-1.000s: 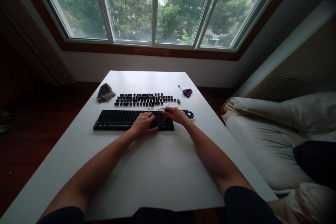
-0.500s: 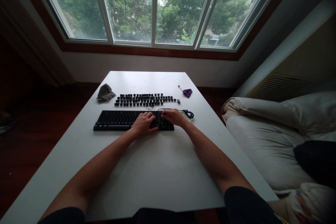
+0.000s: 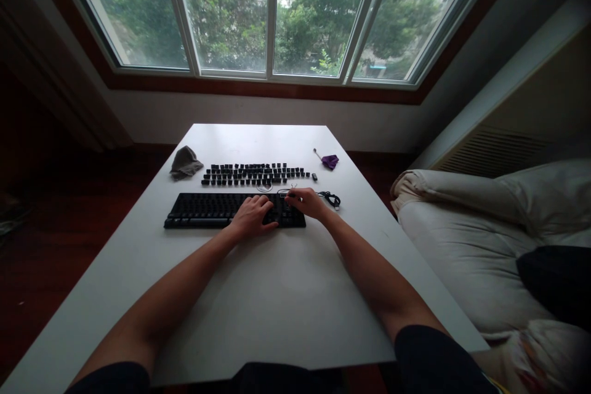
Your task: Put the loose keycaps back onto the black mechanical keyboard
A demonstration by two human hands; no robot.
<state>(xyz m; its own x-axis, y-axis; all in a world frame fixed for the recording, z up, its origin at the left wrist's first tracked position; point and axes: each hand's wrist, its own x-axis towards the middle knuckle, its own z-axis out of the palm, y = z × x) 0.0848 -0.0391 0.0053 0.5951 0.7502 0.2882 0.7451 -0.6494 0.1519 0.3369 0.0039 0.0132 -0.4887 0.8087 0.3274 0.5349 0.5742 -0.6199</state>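
A black keyboard (image 3: 203, 209) lies across the white table, and a good part of its right end is covered by my hands. My left hand (image 3: 252, 215) rests on it right of the middle, fingers spread and thumb out, pressing rather than grasping. Over the keyboard's right end, my right hand (image 3: 305, 202) is closed in a pinch. Thin wire prongs poke up above its fingertips, apparently a wire keycap puller (image 3: 294, 187); the rest is hidden by the fingers. Behind the keyboard, loose black keycaps (image 3: 244, 175) stand in rows.
On the white table (image 3: 277, 295), a grey cloth (image 3: 185, 163) lies far left and a purple cloth (image 3: 329, 162) with a thin brush-like stick (image 3: 317, 154) far right. A coiled black cable (image 3: 331, 199) sits beside my right hand. A thin ring (image 3: 265, 188) lies behind the keyboard.
My right hand has risen slightly off the keyboard, and thin wire prongs now show above its fingers. My left hand stays in place on the keyboard.
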